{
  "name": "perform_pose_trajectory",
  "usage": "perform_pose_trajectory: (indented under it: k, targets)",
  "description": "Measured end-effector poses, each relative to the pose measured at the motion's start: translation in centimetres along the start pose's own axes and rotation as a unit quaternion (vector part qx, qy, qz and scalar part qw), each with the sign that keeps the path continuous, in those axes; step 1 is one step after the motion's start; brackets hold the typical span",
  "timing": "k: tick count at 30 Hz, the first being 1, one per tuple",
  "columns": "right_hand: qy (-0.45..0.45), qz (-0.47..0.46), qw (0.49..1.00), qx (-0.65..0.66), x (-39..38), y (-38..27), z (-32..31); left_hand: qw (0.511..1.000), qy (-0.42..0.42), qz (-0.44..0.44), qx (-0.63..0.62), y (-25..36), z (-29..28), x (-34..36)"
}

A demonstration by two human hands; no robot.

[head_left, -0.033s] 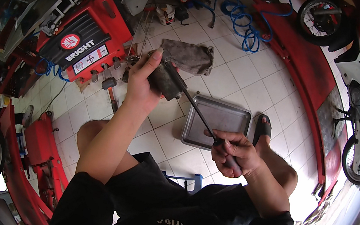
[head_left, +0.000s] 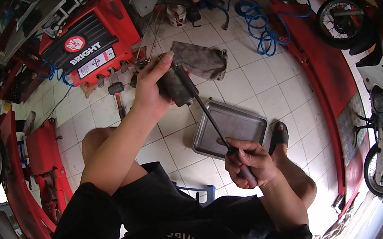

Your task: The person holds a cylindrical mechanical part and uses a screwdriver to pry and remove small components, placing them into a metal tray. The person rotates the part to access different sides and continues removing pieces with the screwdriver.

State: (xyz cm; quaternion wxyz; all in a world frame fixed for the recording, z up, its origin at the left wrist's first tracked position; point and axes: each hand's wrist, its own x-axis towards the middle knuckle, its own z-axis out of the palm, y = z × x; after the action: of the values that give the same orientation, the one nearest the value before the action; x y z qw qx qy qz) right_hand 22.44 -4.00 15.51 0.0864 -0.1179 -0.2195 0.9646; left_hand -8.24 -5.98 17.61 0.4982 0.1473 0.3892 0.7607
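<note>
My left hand (head_left: 153,80) is closed round a grimy, dark cylindrical metal part (head_left: 176,86), holding it above the floor with the thumb on top. A screwdriver (head_left: 211,119) with a long dark shaft is in my right hand (head_left: 250,162), whose fingers wrap its handle. The shaft slants up and left to the metal part and runs along its right side; I cannot tell where its tip meets it. Beneath the shaft, a rectangular metal tray (head_left: 227,154) lies on the tiles. A dirty grey cloth (head_left: 199,60) is spread just beyond my left hand.
A red-and-black machine (head_left: 87,37) stands at the left, with a hammer (head_left: 116,91) near its lower edge. Coiled blue hose (head_left: 264,31) lies at the far side. Along the right runs a red lift platform (head_left: 321,79), with a motorcycle (head_left: 381,123) beyond it.
</note>
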Motion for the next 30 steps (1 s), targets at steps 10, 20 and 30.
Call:
perform_pose_trajectory:
  k: [10, 20, 30]
  targets:
    - [0.101, -0.001, 0.891, -0.442, 0.3, -6.2, 3.1, 0.994, 0.102, -0.028, -0.030, 0.5, -1.1, 1.1]
    - [0.168, -0.215, 0.778, -0.565, 0.8, -6.8, -4.7, 0.982, 0.156, -0.053, -0.089, 0.9, -2.1, 2.0]
    - [0.385, 0.295, 0.516, -0.706, 1.8, 8.7, -26.7, 0.982, 0.126, -0.118, -0.077, -1.0, -1.2, 0.4]
